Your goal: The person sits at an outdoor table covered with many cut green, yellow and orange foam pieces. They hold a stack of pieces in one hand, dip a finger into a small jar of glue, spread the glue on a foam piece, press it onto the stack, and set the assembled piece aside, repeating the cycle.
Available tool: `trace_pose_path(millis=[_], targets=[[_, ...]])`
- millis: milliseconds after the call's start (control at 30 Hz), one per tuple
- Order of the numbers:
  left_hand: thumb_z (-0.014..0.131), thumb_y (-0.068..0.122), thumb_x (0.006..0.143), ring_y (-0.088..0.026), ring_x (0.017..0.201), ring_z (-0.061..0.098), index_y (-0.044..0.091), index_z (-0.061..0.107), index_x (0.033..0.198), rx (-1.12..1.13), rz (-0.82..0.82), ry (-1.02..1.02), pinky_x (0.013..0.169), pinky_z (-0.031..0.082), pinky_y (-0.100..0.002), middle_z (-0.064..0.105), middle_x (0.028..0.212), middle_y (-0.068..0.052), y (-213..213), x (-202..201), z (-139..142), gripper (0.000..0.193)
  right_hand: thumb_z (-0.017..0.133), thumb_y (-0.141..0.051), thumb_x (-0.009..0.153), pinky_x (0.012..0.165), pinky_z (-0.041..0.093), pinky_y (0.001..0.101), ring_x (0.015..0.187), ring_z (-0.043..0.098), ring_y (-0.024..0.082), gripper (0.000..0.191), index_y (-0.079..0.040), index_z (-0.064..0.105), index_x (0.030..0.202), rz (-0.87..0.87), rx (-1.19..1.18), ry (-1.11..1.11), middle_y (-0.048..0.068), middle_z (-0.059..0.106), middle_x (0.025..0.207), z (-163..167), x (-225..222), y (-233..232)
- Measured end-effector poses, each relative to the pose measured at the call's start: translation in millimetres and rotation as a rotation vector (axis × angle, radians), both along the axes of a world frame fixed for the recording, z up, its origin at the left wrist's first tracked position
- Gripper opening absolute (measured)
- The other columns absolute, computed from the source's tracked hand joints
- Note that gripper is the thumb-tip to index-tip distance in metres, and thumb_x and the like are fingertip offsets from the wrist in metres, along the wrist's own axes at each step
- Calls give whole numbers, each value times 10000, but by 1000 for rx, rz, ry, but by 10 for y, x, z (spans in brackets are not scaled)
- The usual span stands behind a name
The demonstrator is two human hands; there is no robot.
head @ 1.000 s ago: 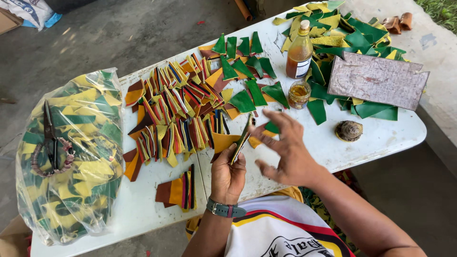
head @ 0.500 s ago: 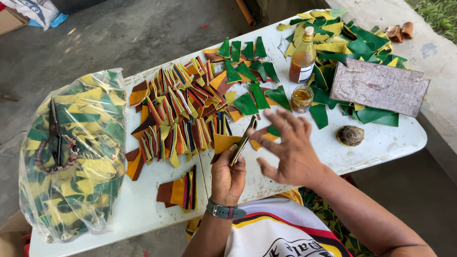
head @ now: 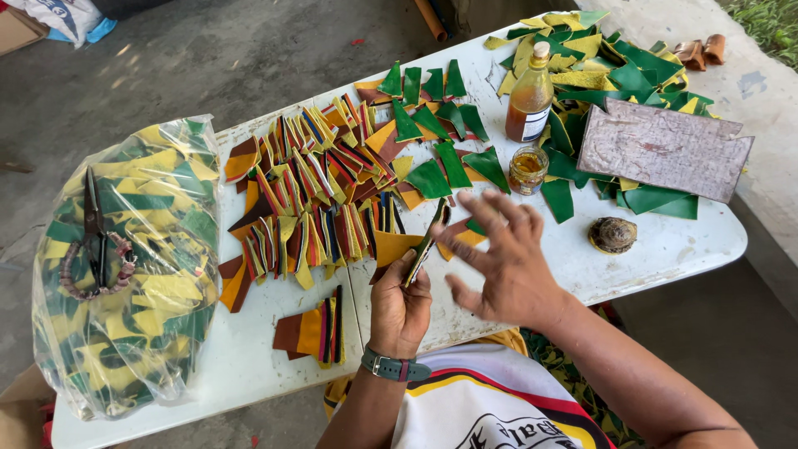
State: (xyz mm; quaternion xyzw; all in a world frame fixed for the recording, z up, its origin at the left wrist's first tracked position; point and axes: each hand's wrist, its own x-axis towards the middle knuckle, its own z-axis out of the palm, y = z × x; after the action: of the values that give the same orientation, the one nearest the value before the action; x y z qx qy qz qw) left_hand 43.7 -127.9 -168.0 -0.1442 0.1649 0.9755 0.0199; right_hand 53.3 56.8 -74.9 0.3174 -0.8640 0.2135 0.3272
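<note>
- My left hand (head: 401, 303) had its grip closed on a thin stack of leather pieces (head: 426, 244), held edge-up and tilted, green on one face and yellow-brown on the other, just above the near edge of the white tabletop (head: 665, 249).
- My right hand (head: 503, 258) hovered just beside that stack with its grip open, fingers spread and blurred, holding nothing.
- A green strap watch (head: 392, 366) sat on my left wrist.
- Beyond my hands lay a broad spread of overlapping striped pieces (head: 316, 191) in yellow, brown, red and dark tones; a small separate pile (head: 314, 331) lay nearer the tabletop's front edge.
- Green triangular pieces (head: 440, 125) lay scattered past the striped spread, and a heap of green and yellow scraps (head: 607, 58) filled the far right corner.
- A clear bottle of amber liquid (head: 529, 96) with a pale cap and a white label low on its side stood upright among the green pieces; a small open jar (head: 528, 169) of yellowish stuff stood just in front of it.
- A worn grey rectangular board (head: 665, 150) lay flat to the right, partly over green scraps, and a small round brown lump (head: 613, 234) sat near it.
- At the far left a clear plastic bag (head: 125, 266) stuffed with green and yellow pieces rested on the tabletop, with dark scissors (head: 93, 220) and a beaded loop lying on top.
</note>
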Motion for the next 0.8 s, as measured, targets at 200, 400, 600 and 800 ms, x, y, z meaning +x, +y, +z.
trace_pose_path(millis=[200, 400, 600, 800], targets=[[632, -3, 978, -134, 727, 726, -22, 663, 1030, 81, -20, -26, 652, 633, -229, 737, 876, -105, -17, -5, -56, 63, 768, -402, 762, 1065, 303, 554, 1354, 424, 408, 623, -231, 703, 1357, -73, -15, -10, 174, 439, 1536, -26, -177, 176], [631, -3, 980, -120, 681, 704, -34, 673, 993, 87, -5, 2, 651, 626, -242, 735, 847, -102, -43, -25, -156, 54, 807, -364, 793, 1086, 356, 487, 1337, 461, 312, 497, -225, 755, 1267, -364, 28, -186, 85, 568, 1449, -8, -772, 963], [627, -12, 983, -118, 706, 713, -11, 665, 982, 58, 7, -28, 666, 626, -233, 733, 855, -91, -11, -3, -173, 38, 868, -513, 622, 1013, 335, 471, 1233, 448, 324, 582, -221, 790, 1119, -370, 386, -388, 71, 595, 1287, -171, -1323, 1098], [653, 5, 969, -129, 694, 717, -23, 686, 1005, 9, -19, 2, 641, 631, -245, 742, 858, -101, 31, 33, -112, 57, 853, -546, 627, 1023, 333, 414, 1265, 458, 270, 610, -176, 785, 1107, -388, 483, -530, 32, 596, 1305, -117, -1443, 992]])
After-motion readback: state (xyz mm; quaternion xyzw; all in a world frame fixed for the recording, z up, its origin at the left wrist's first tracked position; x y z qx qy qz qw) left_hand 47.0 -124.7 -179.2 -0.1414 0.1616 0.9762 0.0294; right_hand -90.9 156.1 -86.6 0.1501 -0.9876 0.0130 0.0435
